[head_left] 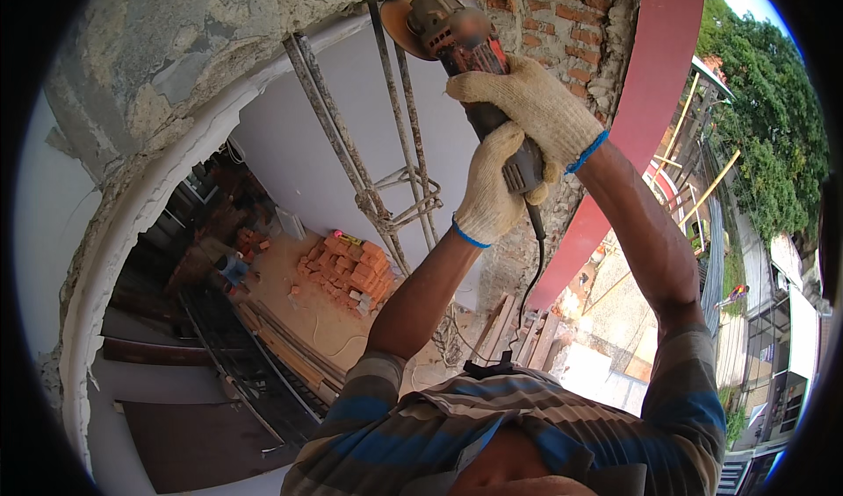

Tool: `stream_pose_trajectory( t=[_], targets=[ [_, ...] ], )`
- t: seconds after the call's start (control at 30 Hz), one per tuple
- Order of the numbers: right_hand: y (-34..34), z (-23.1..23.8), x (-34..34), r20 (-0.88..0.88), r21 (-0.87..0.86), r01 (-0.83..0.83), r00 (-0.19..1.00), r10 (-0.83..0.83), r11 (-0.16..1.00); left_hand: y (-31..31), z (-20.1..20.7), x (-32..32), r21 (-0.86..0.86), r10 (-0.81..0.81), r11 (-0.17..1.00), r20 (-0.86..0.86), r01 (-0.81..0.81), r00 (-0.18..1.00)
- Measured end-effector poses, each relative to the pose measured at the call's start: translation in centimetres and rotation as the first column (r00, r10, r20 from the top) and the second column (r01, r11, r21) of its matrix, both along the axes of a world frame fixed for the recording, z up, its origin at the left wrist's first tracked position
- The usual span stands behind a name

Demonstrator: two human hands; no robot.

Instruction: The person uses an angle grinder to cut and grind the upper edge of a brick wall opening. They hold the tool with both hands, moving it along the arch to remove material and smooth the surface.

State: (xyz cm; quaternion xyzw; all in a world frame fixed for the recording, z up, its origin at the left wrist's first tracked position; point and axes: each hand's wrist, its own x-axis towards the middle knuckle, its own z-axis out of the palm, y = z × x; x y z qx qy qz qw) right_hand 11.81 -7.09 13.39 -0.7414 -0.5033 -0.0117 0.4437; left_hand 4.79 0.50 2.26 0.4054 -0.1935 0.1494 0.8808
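Note:
Both my gloved hands are raised overhead around an angle grinder (474,53). My right hand (540,105) wraps round the middle of its body. Below it, my left hand (490,187) is closed on the rear handle. The grinder's orange-brown disc (404,29) is up against the steel reinforcing bars (386,66), just under the concrete edge; exact contact is hard to tell. Those bars hang down in a long cage, with bent stirrups (399,199) partway along. A black power cord (537,268) runs down from the handle past my chest.
Rough broken concrete (193,48) and exposed brickwork (566,22) frame the opening. Far below lie a stack of orange bricks (347,269), long timber planks (285,342) and a crouching person (234,268). A red-painted column edge (654,75) stands at my right, with trees and buildings beyond.

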Motion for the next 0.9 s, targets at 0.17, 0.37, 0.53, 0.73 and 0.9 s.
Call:
stream_pose_trajectory(
  t=[0.17, 0.37, 0.53, 0.73, 0.9],
  targets=[
    [0.14, -0.14, 0.11, -0.017, 0.015, -0.004, 1.0, 0.004, 1.0, -0.14, 0.09, -0.03, -0.008, 0.022, 1.0, -0.015, -0.022, 1.0],
    [0.14, -0.27, 0.32, 0.024, 0.012, -0.011, 1.0, 0.01, 1.0, -0.02, 0.02, 0.06, -0.003, 0.003, 1.0, -0.009, -0.003, 1.0],
    [0.17, -0.2, 0.35, 0.03, 0.007, -0.009, 1.0, 0.009, 1.0, -0.05, -0.03, 0.14, -0.008, 0.014, 1.0, -0.008, -0.014, 1.0],
    [0.08, -0.11, 0.3, 0.001, 0.004, -0.008, 1.0, 0.008, 1.0, 0.13, -0.09, 0.14, -0.044, -0.053, 0.998, 0.039, 0.055, 0.998],
    [0.11, -0.2, 0.29, 0.034, 0.018, -0.014, 0.999, 0.013, 1.0, -0.11, -0.01, 0.23, -0.018, 0.031, 0.999, -0.024, -0.032, 0.999]
  ],
)
